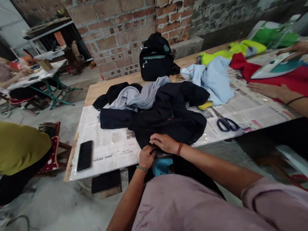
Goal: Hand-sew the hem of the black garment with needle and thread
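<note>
A dark garment (168,117) lies bunched on the newspaper-covered table (110,151), its near edge at the table's front. My left hand (147,156) is closed on that near edge, fingers curled. Close against it, my right hand (165,142) also has its fingers bent onto the dark cloth, thumb side toward the left hand. The fingertips of both hands are partly hidden in the cloth. A light grey garment (137,95) lies crumpled behind, tangled with the dark one. To the left rests a black smartphone (85,156).
Scissors (226,123) with dark handles lie right of the garment, near a light blue garment (211,78). A black backpack (156,57) stands at the back. At right, another person's hands work an iron (275,66) over red cloth (307,83). Seated people are at left.
</note>
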A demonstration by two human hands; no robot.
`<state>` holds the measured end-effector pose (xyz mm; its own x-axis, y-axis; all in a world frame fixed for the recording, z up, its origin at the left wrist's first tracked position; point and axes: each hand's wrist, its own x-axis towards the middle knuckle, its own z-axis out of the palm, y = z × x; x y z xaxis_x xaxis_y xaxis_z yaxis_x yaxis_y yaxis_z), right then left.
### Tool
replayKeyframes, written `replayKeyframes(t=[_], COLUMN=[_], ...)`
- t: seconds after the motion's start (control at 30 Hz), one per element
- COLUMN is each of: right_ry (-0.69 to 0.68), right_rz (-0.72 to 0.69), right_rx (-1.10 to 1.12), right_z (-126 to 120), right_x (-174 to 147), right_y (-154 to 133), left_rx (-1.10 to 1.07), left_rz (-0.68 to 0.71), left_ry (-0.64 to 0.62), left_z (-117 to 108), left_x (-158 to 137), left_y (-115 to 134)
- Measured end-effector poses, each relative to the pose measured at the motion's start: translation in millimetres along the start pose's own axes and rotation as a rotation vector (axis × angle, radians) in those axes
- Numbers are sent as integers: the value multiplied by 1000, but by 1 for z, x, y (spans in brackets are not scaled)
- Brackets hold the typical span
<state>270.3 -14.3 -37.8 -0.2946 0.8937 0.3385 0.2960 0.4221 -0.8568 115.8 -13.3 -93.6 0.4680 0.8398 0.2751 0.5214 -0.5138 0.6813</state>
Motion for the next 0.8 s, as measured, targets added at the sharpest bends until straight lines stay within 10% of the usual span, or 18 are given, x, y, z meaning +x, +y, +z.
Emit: replayKeyframes(t=[0.17, 0.43, 0.8], right_ry=[-81, 100, 474], right_rz=[-291, 13, 326], right_rx=[-478, -424, -181], right_z=[-44, -95, -34], right_x=[-4, -14, -47], right_y=[19, 26, 54], left_rx=[28, 17, 200], left_rz=[3, 5, 130], left_ry=[-5, -2, 35], left_z=[0, 1, 3], left_x=[0, 0, -8], left_y=[0, -3, 4])
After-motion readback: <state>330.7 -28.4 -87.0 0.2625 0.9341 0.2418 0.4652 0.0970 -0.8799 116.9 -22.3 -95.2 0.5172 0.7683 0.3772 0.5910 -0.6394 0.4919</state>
